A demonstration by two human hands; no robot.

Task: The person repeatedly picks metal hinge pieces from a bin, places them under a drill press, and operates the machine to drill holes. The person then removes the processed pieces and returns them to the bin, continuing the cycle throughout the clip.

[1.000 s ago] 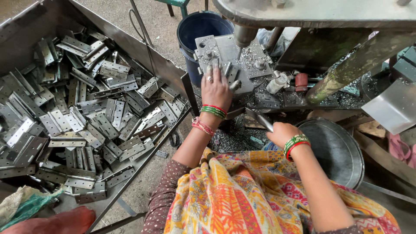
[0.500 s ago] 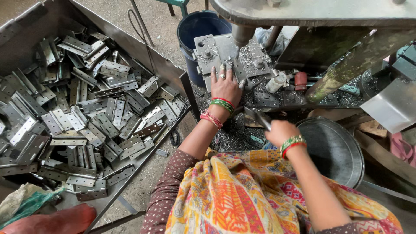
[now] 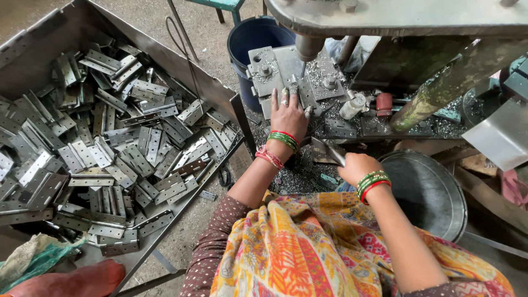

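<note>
My left hand (image 3: 287,114) reaches forward onto the grey die block (image 3: 286,71) of a metal press, fingers spread around a small metal piece under the round ram (image 3: 309,47). It wears a ring and green and red bangles. My right hand (image 3: 356,166) rests lower, at the press bed's near edge, closed on a flat metal hinge plate (image 3: 328,152) that sticks out to the left. Metal chips (image 3: 297,176) cover the bed around both hands.
A big metal tray (image 3: 181,66) on the left holds several loose hinge plates (image 3: 110,143). A blue bucket (image 3: 258,36) stands behind the press. A round steel basin (image 3: 429,192) sits at my right. A slanted green-grey bar (image 3: 451,82) crosses the upper right.
My left hand has slid further forward onto the die block under the ram. My right hand with the plate has barely shifted.
</note>
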